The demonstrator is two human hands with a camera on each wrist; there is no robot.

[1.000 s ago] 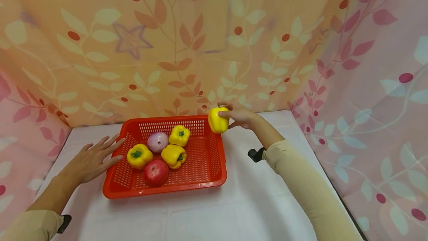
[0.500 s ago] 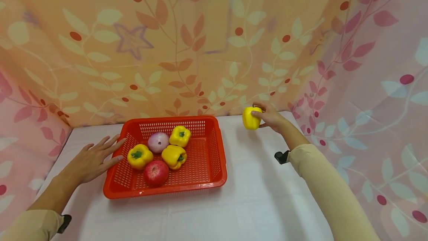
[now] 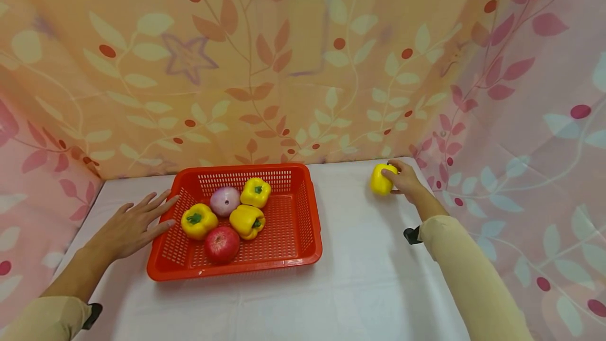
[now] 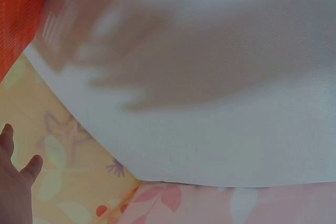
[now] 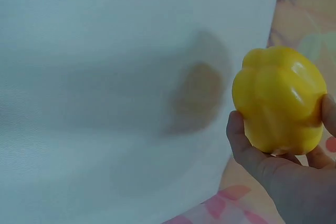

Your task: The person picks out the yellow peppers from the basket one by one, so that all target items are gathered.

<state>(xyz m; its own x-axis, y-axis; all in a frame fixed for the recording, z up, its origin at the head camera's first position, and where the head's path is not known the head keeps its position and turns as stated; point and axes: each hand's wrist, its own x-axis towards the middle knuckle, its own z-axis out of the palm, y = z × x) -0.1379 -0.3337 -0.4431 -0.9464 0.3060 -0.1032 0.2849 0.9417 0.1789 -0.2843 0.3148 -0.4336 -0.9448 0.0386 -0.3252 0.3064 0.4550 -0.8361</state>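
Observation:
In the head view my right hand point(image 3: 404, 178) grips a yellow bell pepper point(image 3: 382, 179) over the right back part of the table. The right wrist view shows the thumb and fingers around this pepper point(image 5: 278, 98), with its shadow on the cloth apart from it. My left hand point(image 3: 130, 228) is spread with straight fingers at the left rim of a red plastic basket point(image 3: 234, 266); whether it touches the rim I cannot tell. Inside the basket lie several yellow bell peppers point(image 3: 199, 221), a purple onion point(image 3: 224, 201) and a red pomegranate-like fruit point(image 3: 222, 244).
A white cloth point(image 3: 360, 278) covers the table. Flowered curtains point(image 3: 303, 67) rise behind it and at both sides. The basket's right half shows its bare slotted floor. Left of the basket, the left wrist view shows the table edge point(image 4: 84, 124).
My right hand has carried the yellow bell pepper from above the basket's right rim to the right, then a little lower. The left hand and the basket stay in place.

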